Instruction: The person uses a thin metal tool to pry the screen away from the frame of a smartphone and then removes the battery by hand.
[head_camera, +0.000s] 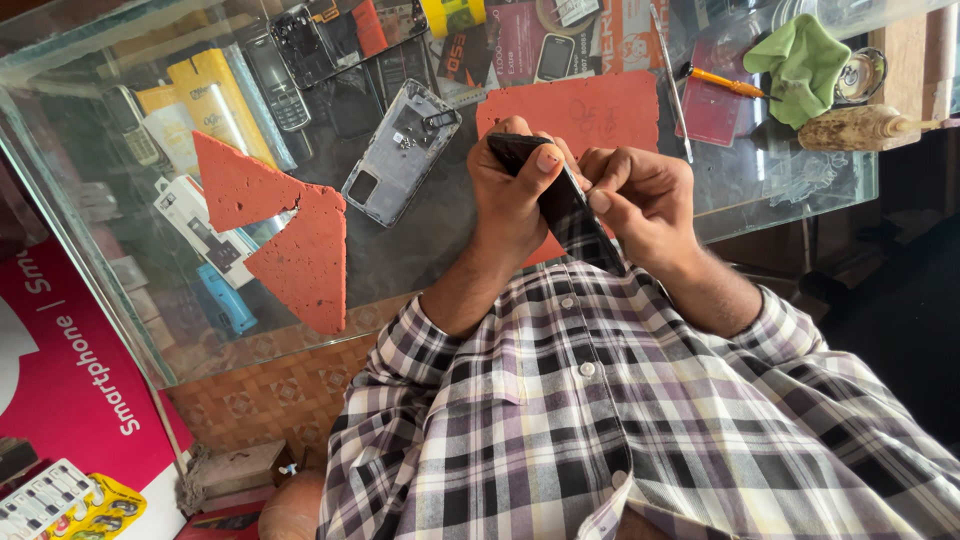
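In the head view, you hold a dark phone screen panel (560, 205) between both hands, above the near edge of the glass counter (790, 185) and just in front of your checked shirt (620, 420). Your left hand (510, 190) is closed around the far end of the panel, with the thumb pressed on its face. Your right hand (640, 195) pinches the long edge of the panel with thumb and fingertips. The panel is tilted, its far end up by the left thumb and its near end pointing down to your chest.

I judge that the step in hand is working along the edge of the panel, perhaps to separate or to check it; if a thin tool sits between the right fingers, I cannot tell.

On the counter, far and to the left of your hands, lies the opened phone body (400, 152), its inside facing up. Left of it are two torn red foam pieces (285, 235). A whole red mat (585, 108) lies just beyond your hands. Far right are an orange screwdriver (725, 82), a green cloth (800, 62) and a brush with a wooden handle (860, 127).

For the next move, I think you need a steady left grip and gentle, even pressure from the right fingers, because such a panel may crack if bent.
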